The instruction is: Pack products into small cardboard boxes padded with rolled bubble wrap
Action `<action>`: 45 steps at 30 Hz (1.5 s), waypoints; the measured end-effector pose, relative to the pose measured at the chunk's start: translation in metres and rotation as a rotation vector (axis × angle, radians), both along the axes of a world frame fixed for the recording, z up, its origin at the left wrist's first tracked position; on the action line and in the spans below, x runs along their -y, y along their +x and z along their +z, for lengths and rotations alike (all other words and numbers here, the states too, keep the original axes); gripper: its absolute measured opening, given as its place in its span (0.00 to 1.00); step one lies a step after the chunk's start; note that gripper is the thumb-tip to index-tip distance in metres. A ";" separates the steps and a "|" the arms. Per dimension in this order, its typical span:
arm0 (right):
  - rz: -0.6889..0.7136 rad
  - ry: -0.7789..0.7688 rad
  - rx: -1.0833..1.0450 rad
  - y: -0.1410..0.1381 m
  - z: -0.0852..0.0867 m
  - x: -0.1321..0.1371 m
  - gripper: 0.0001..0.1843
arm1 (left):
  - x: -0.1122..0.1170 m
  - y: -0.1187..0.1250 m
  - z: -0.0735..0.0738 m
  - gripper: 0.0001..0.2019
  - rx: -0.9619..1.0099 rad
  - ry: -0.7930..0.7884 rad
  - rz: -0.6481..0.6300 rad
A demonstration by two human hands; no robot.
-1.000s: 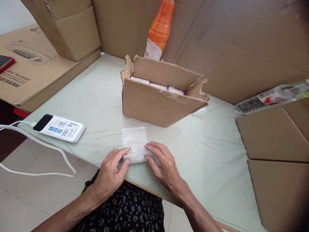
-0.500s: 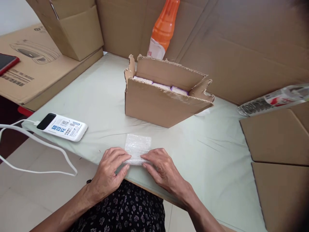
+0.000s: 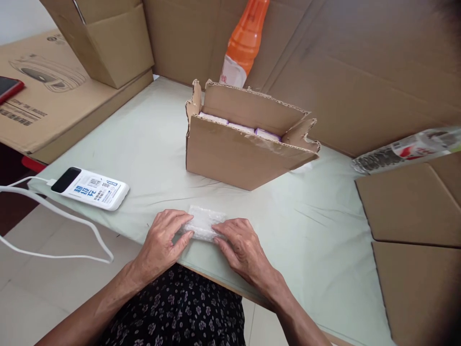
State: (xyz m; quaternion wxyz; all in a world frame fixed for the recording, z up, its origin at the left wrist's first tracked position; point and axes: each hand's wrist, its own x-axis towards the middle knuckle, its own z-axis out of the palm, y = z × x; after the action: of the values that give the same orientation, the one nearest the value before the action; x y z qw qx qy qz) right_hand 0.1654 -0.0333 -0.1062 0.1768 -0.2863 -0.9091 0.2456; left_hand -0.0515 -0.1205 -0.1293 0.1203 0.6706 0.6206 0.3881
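Note:
A small bubble-wrap bundle (image 3: 203,221) lies near the front edge of the pale green table (image 3: 151,139). My left hand (image 3: 162,240) grips its left end with curled fingers. My right hand (image 3: 239,245) presses and holds its right end, fingers bent over it. The wrap is rolled into a short, flat packet between the two hands. Behind it stands a torn cardboard box (image 3: 248,144) with white and purple packets (image 3: 239,127) inside.
A white power bank (image 3: 90,188) with a white cable (image 3: 54,216) lies at the left. An orange bottle (image 3: 243,43) stands behind the box. Cardboard boxes (image 3: 108,43) and flat sheets (image 3: 414,206) surround the table; a clear plastic bottle (image 3: 406,149) lies right. A red phone (image 3: 9,87) rests far left.
The flat bubble-wrap sheet has been rolled away from me into a short packet. Both hands followed it forward, fingers curling over it.

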 end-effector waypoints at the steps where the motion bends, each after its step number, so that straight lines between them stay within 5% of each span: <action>1: -0.003 -0.039 -0.003 0.002 0.001 0.001 0.11 | 0.002 -0.001 0.001 0.11 0.022 -0.009 0.023; 7: -0.235 -0.332 -0.115 0.010 0.002 0.003 0.12 | 0.012 -0.003 0.011 0.17 0.434 -0.257 0.235; 12: -0.334 -0.583 -0.246 0.002 0.001 0.010 0.13 | 0.013 0.010 0.022 0.20 0.981 -0.606 0.044; 18: -0.162 -0.529 -0.248 -0.010 0.003 0.024 0.09 | 0.000 0.031 0.024 0.20 1.239 -0.512 -0.030; 21: -0.156 -0.461 -0.267 -0.004 0.007 0.022 0.10 | -0.003 0.032 0.026 0.19 1.194 -0.491 -0.034; 26: -0.210 -0.499 -0.333 0.006 0.013 0.016 0.29 | 0.000 0.033 0.030 0.13 0.900 -0.571 -0.061; 32: -0.285 -0.517 -0.315 0.000 0.012 0.010 0.10 | -0.001 0.036 0.026 0.14 0.842 -0.641 -0.124; 40: -0.238 -0.615 -0.318 0.010 0.015 0.005 0.11 | -0.007 0.032 0.028 0.13 0.729 -0.692 -0.183; 45: -0.311 -0.642 -0.378 0.028 0.024 -0.004 0.08 | -0.019 0.027 0.045 0.11 0.496 -0.451 -0.180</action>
State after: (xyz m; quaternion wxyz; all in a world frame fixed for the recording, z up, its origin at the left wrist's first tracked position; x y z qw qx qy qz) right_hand 0.1929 -0.0293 -0.0826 0.2775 -0.4110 -0.6835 0.5357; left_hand -0.0242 -0.1013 -0.0844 0.4464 0.5645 0.5811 0.3800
